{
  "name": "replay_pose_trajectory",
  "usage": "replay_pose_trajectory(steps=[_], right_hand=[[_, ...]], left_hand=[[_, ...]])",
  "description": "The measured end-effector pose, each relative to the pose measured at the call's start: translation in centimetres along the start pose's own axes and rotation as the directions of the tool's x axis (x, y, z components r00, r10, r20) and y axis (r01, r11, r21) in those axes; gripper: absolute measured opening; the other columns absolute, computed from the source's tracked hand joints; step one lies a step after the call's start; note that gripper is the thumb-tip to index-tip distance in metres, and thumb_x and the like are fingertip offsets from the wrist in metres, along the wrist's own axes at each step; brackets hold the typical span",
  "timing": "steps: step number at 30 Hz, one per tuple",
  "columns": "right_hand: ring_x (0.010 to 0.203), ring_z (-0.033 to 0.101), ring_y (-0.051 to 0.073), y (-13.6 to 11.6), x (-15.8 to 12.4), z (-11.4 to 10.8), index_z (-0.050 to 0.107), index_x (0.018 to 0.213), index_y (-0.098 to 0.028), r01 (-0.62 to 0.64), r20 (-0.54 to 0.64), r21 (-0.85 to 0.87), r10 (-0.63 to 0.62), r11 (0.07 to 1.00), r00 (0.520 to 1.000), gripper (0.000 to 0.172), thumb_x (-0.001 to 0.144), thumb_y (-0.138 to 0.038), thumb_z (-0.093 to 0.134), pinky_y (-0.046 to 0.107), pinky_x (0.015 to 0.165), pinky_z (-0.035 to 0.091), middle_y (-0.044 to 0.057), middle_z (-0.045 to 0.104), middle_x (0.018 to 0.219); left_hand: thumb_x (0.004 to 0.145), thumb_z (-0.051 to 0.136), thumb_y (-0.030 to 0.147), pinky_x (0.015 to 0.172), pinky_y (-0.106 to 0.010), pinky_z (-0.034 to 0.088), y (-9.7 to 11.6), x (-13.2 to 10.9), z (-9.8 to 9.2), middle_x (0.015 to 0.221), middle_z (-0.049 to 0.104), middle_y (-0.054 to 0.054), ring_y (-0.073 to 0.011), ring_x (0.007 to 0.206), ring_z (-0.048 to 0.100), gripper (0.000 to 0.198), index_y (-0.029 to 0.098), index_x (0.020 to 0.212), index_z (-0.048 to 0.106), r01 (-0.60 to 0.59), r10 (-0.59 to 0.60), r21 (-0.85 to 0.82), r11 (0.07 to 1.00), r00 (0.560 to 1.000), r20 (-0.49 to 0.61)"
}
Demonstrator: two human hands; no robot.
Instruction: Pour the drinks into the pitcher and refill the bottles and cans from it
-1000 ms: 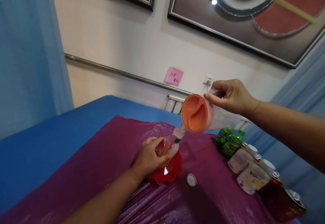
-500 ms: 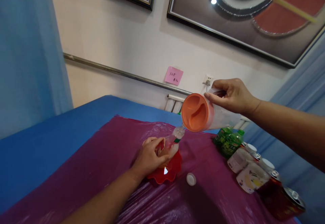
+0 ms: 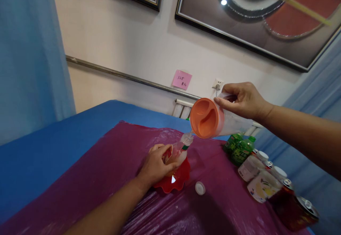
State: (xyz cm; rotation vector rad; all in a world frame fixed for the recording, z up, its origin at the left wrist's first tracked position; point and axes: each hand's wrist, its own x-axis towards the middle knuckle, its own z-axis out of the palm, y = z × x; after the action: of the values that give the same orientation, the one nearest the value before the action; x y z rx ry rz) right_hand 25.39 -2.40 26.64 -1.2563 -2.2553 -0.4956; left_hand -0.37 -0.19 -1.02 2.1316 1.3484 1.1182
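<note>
My left hand (image 3: 159, 162) is wrapped round a clear bottle (image 3: 182, 149) with a red and green label. The bottle stands over a red scalloped dish (image 3: 183, 178), which holds some liquid. My right hand (image 3: 243, 100) grips the handle of a translucent pitcher (image 3: 234, 123) with an orange lid (image 3: 204, 117). Tipped on its side, the pitcher has its lid edge at the bottle's mouth, and a thin stream of clear liquid runs between them. A small white cap (image 3: 200, 188) lies on the purple sheet, right of the dish.
A purple plastic sheet (image 3: 106, 178) covers part of the blue table (image 3: 87, 121). Along the right stand green bottles (image 3: 242, 149), white-lidded jars (image 3: 266, 185) and dark red cans (image 3: 295, 212). Behind are a metal rail (image 3: 128, 77), a pink note (image 3: 182, 79) and a wall socket (image 3: 217, 83).
Hardly anything differs. Both hands, the bottle and the tilted pitcher keep their places while the stream continues; the view has shifted very slightly.
</note>
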Motion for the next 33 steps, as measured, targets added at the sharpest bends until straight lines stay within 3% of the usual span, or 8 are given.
replay_pose_trajectory(steps=[8, 24, 33], right_hand=[[0.051, 0.034, 0.012, -0.08, -0.04, -0.08, 0.038, 0.057, -0.024, 0.004, -0.006, 0.006, -0.004, 1.0, 1.0, 0.043, 0.083, -0.049, 0.06, 0.029, 0.049, 0.028, -0.002, 0.037, 0.053], [0.051, 0.036, 0.012, -0.39, 0.04, -0.04, 0.039, 0.057, -0.024, 0.025, 0.004, 0.003, -0.025, 1.0, 1.0, 0.042, 0.083, -0.048, 0.061, 0.029, 0.049, 0.03, -0.003, 0.038, 0.053], [0.051, 0.036, 0.012, -0.32, -0.06, -0.09, 0.04, 0.058, -0.024, 0.038, 0.002, 0.019, -0.038, 0.999, 0.999, 0.043, 0.084, -0.049, 0.062, 0.029, 0.048, 0.03, -0.002, 0.04, 0.053]], left_hand=[[0.063, 0.084, 0.041, 0.098, -0.049, 0.049, 0.18, 0.03, -0.07, 0.112, 0.064, -0.007, -0.031, 0.11, 0.06, 0.053, 0.027, 0.113, 0.071, -0.005, 0.005, -0.001, 1.0, 1.0, -0.006], [0.064, 0.086, 0.045, 0.102, -0.05, 0.046, -0.22, -0.08, 0.13, 0.119, 0.061, -0.01, -0.0316, 0.115, 0.058, 0.064, 0.027, 0.123, 0.068, 0.011, -0.011, -0.018, 1.0, 1.0, 0.003], [0.065, 0.085, 0.046, 0.101, -0.049, 0.047, -0.23, -0.05, 0.19, 0.117, 0.061, -0.009, -0.031, 0.113, 0.059, 0.061, 0.025, 0.12, 0.069, -0.008, 0.008, -0.027, 1.0, 1.0, -0.004]])
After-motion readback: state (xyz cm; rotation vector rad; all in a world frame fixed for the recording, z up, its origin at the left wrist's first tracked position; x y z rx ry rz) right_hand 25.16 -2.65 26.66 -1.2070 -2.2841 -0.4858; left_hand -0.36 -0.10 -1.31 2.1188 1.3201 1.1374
